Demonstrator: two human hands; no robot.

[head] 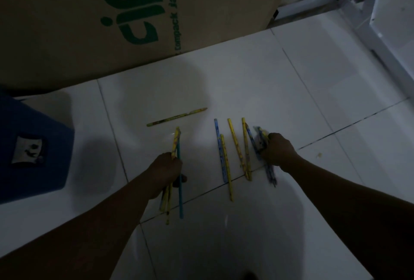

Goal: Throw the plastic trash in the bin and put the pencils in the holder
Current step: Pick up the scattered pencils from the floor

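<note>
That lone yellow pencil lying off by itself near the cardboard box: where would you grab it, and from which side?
Probably around its middle, coming straight down from above. The lone yellow pencil lies flat on the white floor tiles, apart from the others, so nothing crowds it. Its length runs roughly left to right, so fingers would pinch across its thin width. The left hand, though already holding pencils, is nearest.

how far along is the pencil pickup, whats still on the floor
Partway. The left hand grips a bundle of pencils; the right hand closes on more. Left: a lone yellow pencil and four loose pencils lying on the tiles. No holder or plastic trash shows.
</note>
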